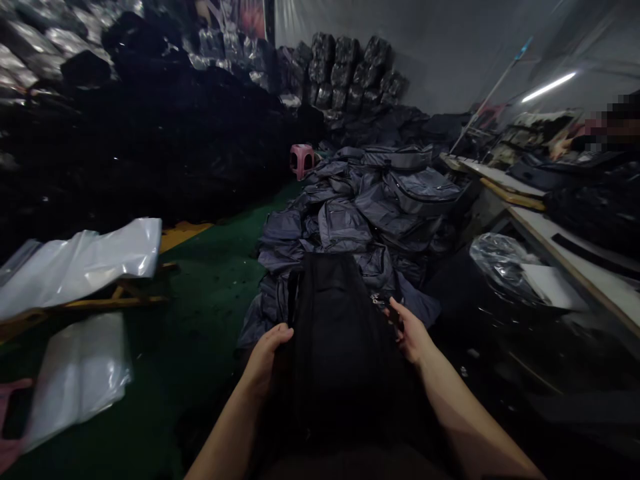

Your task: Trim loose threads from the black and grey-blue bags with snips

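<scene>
got both hands on this black fabric backpack (340,333) in front of me, left hand (265,360) gripping its side, right hand (407,330) pinching the zipper edge. big heap of grey nylon bags (365,207) right behind it, clear plastic sheets (80,263) off left.

Big heap of grey bags (360,207) piled just beyond the fingers, with a pink stool (302,160) further back behind it. Off to the left, clear plastic sheets (80,263) lie over a wooden frame on the green floor (215,267). To the right there's a long table (575,257) and a crinkly plastic-wrapped bundle (500,263).
</scene>
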{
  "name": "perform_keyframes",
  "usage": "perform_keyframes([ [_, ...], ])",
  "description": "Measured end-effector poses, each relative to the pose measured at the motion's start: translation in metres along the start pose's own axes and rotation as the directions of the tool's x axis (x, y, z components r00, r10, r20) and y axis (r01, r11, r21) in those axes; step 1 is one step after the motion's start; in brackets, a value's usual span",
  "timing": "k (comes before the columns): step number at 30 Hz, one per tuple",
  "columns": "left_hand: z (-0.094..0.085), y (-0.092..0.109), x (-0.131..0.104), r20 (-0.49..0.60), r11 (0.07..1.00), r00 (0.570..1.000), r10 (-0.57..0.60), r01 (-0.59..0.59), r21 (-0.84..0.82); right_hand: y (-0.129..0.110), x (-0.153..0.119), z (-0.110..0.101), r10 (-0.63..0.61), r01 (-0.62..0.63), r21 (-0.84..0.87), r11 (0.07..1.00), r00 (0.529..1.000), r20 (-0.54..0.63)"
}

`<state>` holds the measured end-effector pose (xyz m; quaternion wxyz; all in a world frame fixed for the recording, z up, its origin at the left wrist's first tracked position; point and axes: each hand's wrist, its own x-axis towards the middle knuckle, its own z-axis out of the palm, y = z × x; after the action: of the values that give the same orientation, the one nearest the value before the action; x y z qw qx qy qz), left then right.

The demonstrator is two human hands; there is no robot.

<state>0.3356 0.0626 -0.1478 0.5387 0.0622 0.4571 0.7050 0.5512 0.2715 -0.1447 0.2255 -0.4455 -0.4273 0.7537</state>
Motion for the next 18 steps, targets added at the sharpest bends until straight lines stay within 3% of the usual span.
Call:
perform_keyframes([
  [10, -0.006, 0.004, 0.000, 0.023, 0.994, 0.996, -0.090, 0.091, -0.055, 0.008, -0.008, 0.020, -0.188, 0.210, -0.370, 0.905, 0.978, 0.094],
  [18, -0.015, 0.017, -0.005, -0.189, 0.989, 0.975, -0.121, 0.101, -0.112, 0.002, 0.000, 0.014, -0.161, 0.210, -0.346, 0.915, 0.973, 0.163],
])
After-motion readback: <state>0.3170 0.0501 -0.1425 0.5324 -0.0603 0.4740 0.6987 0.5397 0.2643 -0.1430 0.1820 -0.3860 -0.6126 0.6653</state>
